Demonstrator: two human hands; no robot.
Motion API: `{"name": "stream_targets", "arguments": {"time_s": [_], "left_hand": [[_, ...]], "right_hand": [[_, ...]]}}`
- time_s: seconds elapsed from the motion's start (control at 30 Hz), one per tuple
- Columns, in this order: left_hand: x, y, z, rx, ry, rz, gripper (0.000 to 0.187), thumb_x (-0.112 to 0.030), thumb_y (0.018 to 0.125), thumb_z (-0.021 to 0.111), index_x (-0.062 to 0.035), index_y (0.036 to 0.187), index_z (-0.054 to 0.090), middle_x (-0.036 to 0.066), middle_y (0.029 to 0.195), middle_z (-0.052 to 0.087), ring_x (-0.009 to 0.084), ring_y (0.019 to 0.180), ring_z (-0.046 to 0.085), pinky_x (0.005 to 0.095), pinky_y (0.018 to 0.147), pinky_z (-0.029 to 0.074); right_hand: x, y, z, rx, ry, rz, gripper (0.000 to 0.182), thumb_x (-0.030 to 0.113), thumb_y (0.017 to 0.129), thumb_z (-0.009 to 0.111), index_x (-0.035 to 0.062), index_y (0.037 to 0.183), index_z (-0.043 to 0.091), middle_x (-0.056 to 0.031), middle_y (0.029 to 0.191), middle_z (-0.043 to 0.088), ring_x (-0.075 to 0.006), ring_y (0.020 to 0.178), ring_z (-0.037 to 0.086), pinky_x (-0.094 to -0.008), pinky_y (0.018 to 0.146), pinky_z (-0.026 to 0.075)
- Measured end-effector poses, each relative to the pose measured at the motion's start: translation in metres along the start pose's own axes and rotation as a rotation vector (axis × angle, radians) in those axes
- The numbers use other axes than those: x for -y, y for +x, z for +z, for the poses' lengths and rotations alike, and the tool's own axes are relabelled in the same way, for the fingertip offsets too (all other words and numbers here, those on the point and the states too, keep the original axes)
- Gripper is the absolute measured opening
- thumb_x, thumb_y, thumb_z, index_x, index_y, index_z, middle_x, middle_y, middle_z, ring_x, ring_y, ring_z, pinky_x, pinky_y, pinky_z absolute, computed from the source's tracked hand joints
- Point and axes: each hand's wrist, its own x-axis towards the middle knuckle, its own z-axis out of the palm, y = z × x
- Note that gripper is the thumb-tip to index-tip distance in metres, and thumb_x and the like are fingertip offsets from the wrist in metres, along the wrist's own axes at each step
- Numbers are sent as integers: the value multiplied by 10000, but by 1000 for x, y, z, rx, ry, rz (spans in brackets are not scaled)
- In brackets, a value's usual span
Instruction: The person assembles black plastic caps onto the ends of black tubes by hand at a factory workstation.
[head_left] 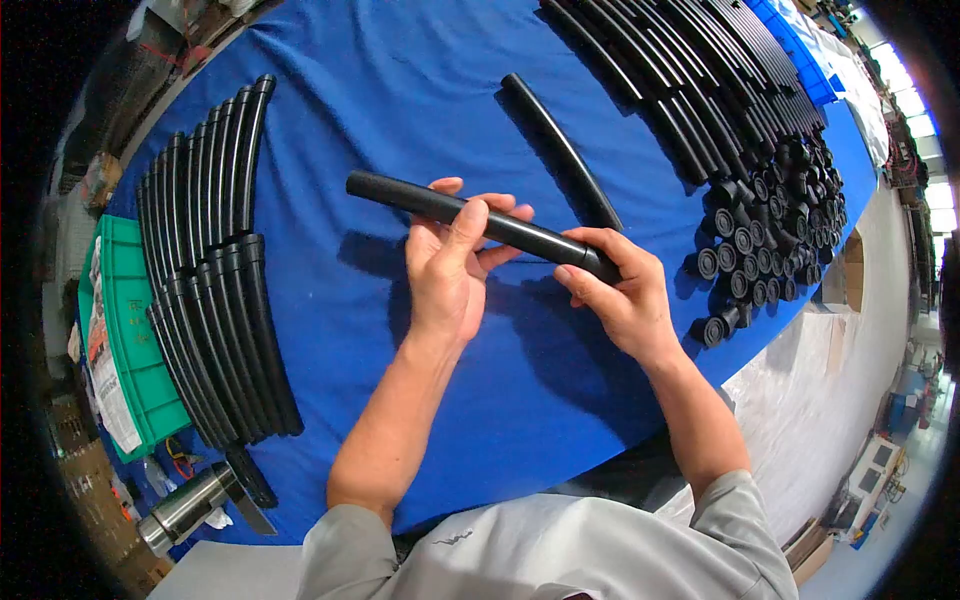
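Observation:
A black tube (520,236) is held up over the blue cloth, slanting from upper left down to the right. My left hand (447,265) is wrapped round its middle, thumb on top. At the tube's right end, my right hand (622,290) grips a section marked off by a seam, perhaps a cap or fitting. The tube's left end sticks out free. Beyond my hands, a single black tube (562,150) lies on the cloth.
Rows of black tubes (205,190) lie on the left of the blue cloth (330,90). Many more tubes (680,90) lie upper right, with a pile of round black fittings (745,240). A green crate (135,330) and metal cylinder (185,510) are at left.

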Motion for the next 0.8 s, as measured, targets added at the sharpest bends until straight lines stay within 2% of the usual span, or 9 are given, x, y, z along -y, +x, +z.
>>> {"name": "stream_targets", "arguments": {"time_s": [0.1,0.13,0.2,0.33,0.4,0.5,0.6,0.7,0.8], "left_hand": [[14,-9,6,96,-65,-86,225,-77,976,672,-108,1153,538,188,1150,685,377,1103,692,515,848,652],[12,-7,3,124,-78,-99,239,-35,949,693,-89,1121,537,200,1133,688,379,1082,701,508,848,658],[11,-4,-3,135,10,-100,215,-40,950,693,-76,1093,536,204,1118,690,374,1060,712,490,816,669],[11,-6,3,108,20,-75,181,-44,950,693,-58,1035,533,208,1092,694,364,1023,728,446,747,685],[12,-8,5,76,10,-80,172,-53,956,688,-57,1029,533,204,1091,694,362,1025,728,441,746,685],[12,-7,2,72,3,-92,163,-67,964,680,-57,1032,532,201,1091,693,361,1023,728,444,756,684],[12,-7,0,82,19,-89,159,-72,970,672,-65,1042,529,198,1088,694,364,1026,726,457,773,680],[13,-6,-2,98,0,-108,175,-69,971,667,-72,1076,528,199,1112,690,377,1074,707,482,797,671],[9,-6,3,95,-25,-111,227,-70,970,665,-73,1150,527,206,1167,676,393,1145,672,517,840,649]], "right_hand": [[-4,3,0,-29,-189,-184,305,152,889,766,1,1140,684,-109,863,660,-207,775,673,-336,687,514],[-5,4,-2,-4,-219,-195,308,159,888,768,2,1139,685,-111,868,662,-216,791,674,-343,693,514],[-7,3,-4,42,-274,-214,314,173,886,771,5,1138,685,-116,879,666,-234,824,676,-355,706,515],[-7,2,-1,23,-211,-139,308,169,886,771,6,1133,687,-120,858,650,-230,778,665,-361,683,506],[-1,0,3,8,-101,-25,305,167,886,769,7,1133,689,-122,846,640,-233,750,653,-365,671,497],[0,0,7,-3,-18,-4,295,152,886,765,8,1133,691,-123,837,633,-236,729,647,-364,668,493],[-6,3,4,-4,-224,-205,280,136,888,761,7,1128,694,-118,831,631,-235,734,654,-364,681,502],[-7,2,3,0,-239,-189,292,122,883,761,12,1143,690,-131,859,642,-267,763,661,-377,698,512],[-9,5,3,-68,-328,-438,342,105,859,775,15,1171,669,-151,915,655,-316,807,657,-395,701,513]]}}
